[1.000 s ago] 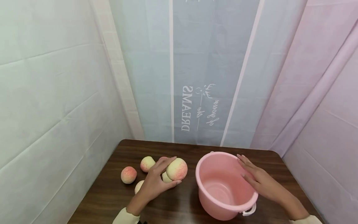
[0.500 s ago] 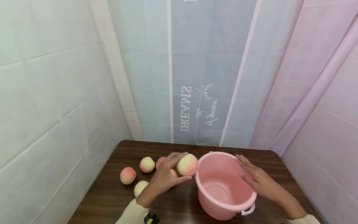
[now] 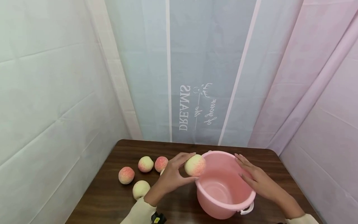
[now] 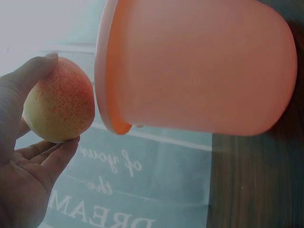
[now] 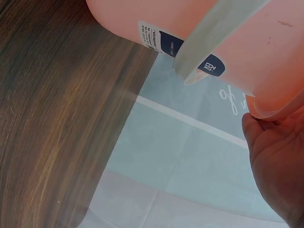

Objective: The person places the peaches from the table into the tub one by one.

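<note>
My left hand (image 3: 174, 176) holds a pale yellow and pink peach (image 3: 195, 165) between thumb and fingers. The peach is at the left rim of a pink bucket (image 3: 215, 207), overlapping it in the head view. Seen from the left wrist, a narrow gap separates the peach (image 4: 64, 102) from the rim of the bucket (image 4: 199, 66). My right hand (image 3: 258, 180) holds the bucket's right rim, thumb on the inner side and fingers along the outside. From the right wrist, part of that hand (image 5: 280, 161) shows against the rim; its other fingers are hidden.
Several more peaches lie on the dark wooden table (image 3: 106, 202) at left, among them a red one (image 3: 126, 175), a yellowish one (image 3: 141, 189) and a pink one (image 3: 161, 164). The bucket has a white handle (image 3: 247, 209). Printed curtains (image 3: 201, 62) hang behind the table.
My left hand has carried the peach rightward from above the other peaches to the bucket's left rim. The right hand has kept its hold on the bucket.
</note>
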{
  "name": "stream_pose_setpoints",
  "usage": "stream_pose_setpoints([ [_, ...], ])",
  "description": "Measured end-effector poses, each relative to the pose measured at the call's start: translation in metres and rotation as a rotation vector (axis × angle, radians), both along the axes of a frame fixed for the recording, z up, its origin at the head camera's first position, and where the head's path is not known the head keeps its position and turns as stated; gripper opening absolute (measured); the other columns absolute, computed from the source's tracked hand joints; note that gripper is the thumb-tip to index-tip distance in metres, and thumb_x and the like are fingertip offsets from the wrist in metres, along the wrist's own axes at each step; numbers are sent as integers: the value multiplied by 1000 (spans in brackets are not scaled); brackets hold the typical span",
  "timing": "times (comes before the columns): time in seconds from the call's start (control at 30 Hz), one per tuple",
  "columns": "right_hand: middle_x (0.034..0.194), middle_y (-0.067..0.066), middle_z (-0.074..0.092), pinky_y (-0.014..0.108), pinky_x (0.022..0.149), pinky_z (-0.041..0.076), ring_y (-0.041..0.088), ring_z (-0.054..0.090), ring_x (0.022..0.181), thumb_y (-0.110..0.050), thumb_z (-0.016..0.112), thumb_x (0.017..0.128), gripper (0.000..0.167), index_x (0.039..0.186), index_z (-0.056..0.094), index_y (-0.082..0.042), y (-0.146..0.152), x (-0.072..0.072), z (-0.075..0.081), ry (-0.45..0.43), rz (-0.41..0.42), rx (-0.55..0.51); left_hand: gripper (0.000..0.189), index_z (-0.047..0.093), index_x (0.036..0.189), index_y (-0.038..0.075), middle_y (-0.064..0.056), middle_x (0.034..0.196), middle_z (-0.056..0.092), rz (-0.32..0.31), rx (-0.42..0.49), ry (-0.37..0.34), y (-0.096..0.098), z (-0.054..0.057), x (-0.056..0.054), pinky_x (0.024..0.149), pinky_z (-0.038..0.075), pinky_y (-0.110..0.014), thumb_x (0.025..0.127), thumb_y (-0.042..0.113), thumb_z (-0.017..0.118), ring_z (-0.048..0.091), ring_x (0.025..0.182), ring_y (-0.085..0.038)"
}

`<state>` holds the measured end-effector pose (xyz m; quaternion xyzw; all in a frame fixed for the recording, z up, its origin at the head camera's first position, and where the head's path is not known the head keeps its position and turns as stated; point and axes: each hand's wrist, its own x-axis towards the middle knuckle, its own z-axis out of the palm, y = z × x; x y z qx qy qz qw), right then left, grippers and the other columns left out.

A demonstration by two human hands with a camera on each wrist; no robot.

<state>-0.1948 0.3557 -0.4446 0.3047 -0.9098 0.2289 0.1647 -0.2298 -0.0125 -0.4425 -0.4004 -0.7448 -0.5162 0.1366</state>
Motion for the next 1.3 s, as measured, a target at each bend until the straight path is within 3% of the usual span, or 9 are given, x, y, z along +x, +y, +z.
stream_pose_setpoints([
  [0.47,163,8,33,5,113,12,-2,10,151,-11,63,100,53,148,47,5,-1,2,-1,-8,-13,-11,77,54,146,24,6,134,56,-91,11,-73,25,0,-2,97,53,-30,79,21,90,59,120,-13],
  [0.83,164,7,32,5,112,13,-1,10,152,-4,61,98,53,148,46,7,-2,3,-1,-12,-5,-24,79,52,148,33,10,130,57,-64,-52,-53,39,-4,1,95,53,-27,79,27,90,60,114,-8],
  [1.3,164,7,32,4,111,14,-2,10,151,1,61,96,54,148,46,7,0,1,-6,-7,-8,-23,79,54,146,29,7,130,58,-64,-72,6,42,-6,1,96,52,-28,77,23,91,60,115,-8],
])
